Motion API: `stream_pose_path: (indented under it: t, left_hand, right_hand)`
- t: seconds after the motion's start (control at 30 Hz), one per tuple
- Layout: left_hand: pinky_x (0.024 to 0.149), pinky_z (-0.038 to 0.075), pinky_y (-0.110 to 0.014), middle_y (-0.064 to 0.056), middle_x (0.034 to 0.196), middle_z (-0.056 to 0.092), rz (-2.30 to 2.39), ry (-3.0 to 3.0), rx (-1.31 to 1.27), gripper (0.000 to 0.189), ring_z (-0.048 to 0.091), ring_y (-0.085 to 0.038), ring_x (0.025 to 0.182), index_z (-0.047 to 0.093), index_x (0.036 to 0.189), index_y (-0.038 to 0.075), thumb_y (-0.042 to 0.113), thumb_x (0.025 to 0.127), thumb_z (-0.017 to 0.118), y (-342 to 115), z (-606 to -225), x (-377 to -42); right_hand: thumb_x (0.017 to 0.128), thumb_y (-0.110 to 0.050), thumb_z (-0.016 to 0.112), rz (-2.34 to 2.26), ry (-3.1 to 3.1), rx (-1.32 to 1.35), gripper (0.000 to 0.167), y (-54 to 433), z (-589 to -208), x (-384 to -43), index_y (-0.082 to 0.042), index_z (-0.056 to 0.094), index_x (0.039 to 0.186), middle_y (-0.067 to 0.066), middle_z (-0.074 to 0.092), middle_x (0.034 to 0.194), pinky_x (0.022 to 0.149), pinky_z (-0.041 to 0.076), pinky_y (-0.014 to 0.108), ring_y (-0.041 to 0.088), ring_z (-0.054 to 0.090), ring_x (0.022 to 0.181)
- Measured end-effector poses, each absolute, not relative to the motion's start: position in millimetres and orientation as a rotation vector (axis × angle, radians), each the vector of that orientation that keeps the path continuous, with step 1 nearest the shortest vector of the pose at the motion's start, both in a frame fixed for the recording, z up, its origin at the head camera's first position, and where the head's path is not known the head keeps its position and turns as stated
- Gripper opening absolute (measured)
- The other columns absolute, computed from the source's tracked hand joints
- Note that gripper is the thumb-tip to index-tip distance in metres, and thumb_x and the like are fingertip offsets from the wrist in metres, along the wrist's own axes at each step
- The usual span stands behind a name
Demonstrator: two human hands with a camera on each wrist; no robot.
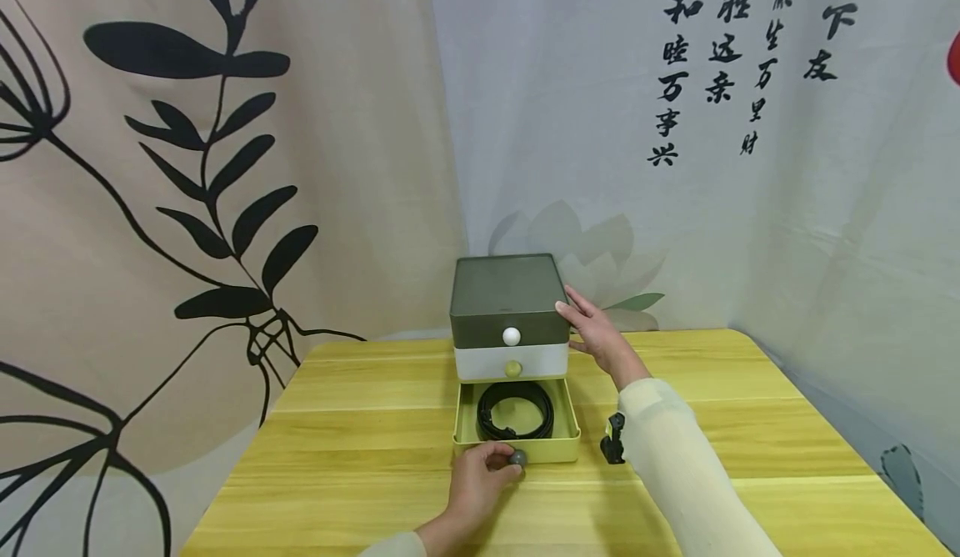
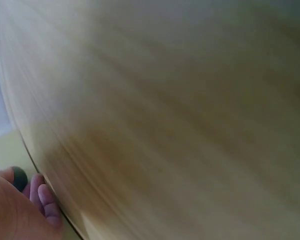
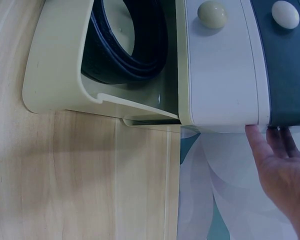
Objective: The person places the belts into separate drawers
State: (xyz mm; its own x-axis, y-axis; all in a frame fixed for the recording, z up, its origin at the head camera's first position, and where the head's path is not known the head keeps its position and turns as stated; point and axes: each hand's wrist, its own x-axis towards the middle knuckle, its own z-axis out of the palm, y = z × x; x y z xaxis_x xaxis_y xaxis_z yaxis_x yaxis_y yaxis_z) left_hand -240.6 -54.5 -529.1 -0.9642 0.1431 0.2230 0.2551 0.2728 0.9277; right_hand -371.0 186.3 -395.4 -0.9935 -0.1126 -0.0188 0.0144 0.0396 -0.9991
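Observation:
A small drawer box (image 1: 508, 286) with a dark green top tier, a white middle tier and a yellow bottom tier stands on the table. Its yellow bottom drawer (image 1: 573, 424) is pulled out, and a coiled black belt (image 1: 547, 411) lies inside. At the drawer's front, my left hand (image 1: 480, 478) pinches the round grey-green knob (image 1: 517, 458); the left wrist view shows this knob (image 2: 20, 178) by the thumb. My right hand (image 1: 600, 336) rests on the box's right side with fingers extended. In the right wrist view, those fingertips (image 3: 253, 134) touch the side of the upper tiers.
The wooden table (image 1: 352, 424) extends on both sides of the box. Behind it hangs a pale cloth (image 1: 375, 165) printed with dark plants and writing. A white knob (image 1: 511, 337) and a pale yellow-green knob (image 1: 513, 368) stick out from the upper drawers.

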Motion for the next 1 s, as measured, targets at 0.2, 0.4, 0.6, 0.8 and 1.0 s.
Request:
stream_pose_path:
  t: [0.2, 0.4, 0.6, 0.8, 1.0]
  left_hand:
    - [0.067, 0.054, -0.021, -0.006, 0.087, 0.072, -1.779, -2.429, -0.367, 0.016, 0.066, -0.012, 0.077, 0.072, 0.093, 0.0, -0.001, 0.078, 0.08, -52.5, -527.9, -240.7]
    - [0.068, 0.054, -0.022, -0.005, 0.087, 0.072, -1.747, -2.435, -0.362, 0.015, 0.066, -0.012, 0.078, 0.073, 0.092, 0.002, 0.0, 0.079, 0.081, -50.1, -525.4, -243.5]
    - [0.068, 0.053, -0.022, -0.004, 0.086, 0.072, -1.739, -2.437, -0.336, 0.015, 0.065, -0.013, 0.078, 0.073, 0.091, 0.002, -0.001, 0.078, 0.08, -47.2, -526.6, -253.8]
    - [0.069, 0.053, -0.023, -0.003, 0.086, 0.072, -1.699, -2.456, -0.309, 0.014, 0.065, -0.013, 0.078, 0.073, 0.092, 0.002, 0.0, 0.08, 0.079, -45.7, -527.2, -268.3]
    - [0.069, 0.054, -0.024, -0.003, 0.088, 0.072, -1.641, -2.468, -0.3, 0.013, 0.066, -0.013, 0.08, 0.073, 0.094, 0.003, 0.002, 0.082, 0.078, -44.7, -524.0, -277.5]
  right_hand:
    - [0.101, -0.043, 0.055, -2.107, 2.205, -0.093, 0.069, 186.7, -395.2, -371.2, -0.034, 0.018, 0.159, 0.009, 0.01, 0.165, 0.11, 0.032, 0.058, 0.036, 0.016, 0.148]
    - [0.102, -0.042, 0.054, -2.113, 2.198, -0.103, 0.068, 187.8, -395.6, -370.9, -0.032, 0.018, 0.159, 0.01, 0.01, 0.165, 0.11, 0.031, 0.058, 0.037, 0.016, 0.148]
    - [0.102, -0.042, 0.053, -2.105, 2.204, -0.101, 0.069, 187.6, -395.4, -370.7, -0.03, 0.017, 0.16, 0.01, 0.011, 0.165, 0.11, 0.03, 0.059, 0.037, 0.015, 0.148]
    - [0.102, -0.042, 0.054, -2.109, 2.2, -0.1, 0.068, 186.6, -393.5, -370.1, -0.031, 0.018, 0.159, 0.009, 0.011, 0.165, 0.11, 0.03, 0.059, 0.036, 0.015, 0.148]
    - [0.102, -0.042, 0.055, -2.119, 2.193, -0.092, 0.068, 186.3, -394.4, -370.8, -0.033, 0.019, 0.159, 0.01, 0.012, 0.165, 0.11, 0.03, 0.058, 0.036, 0.016, 0.148]
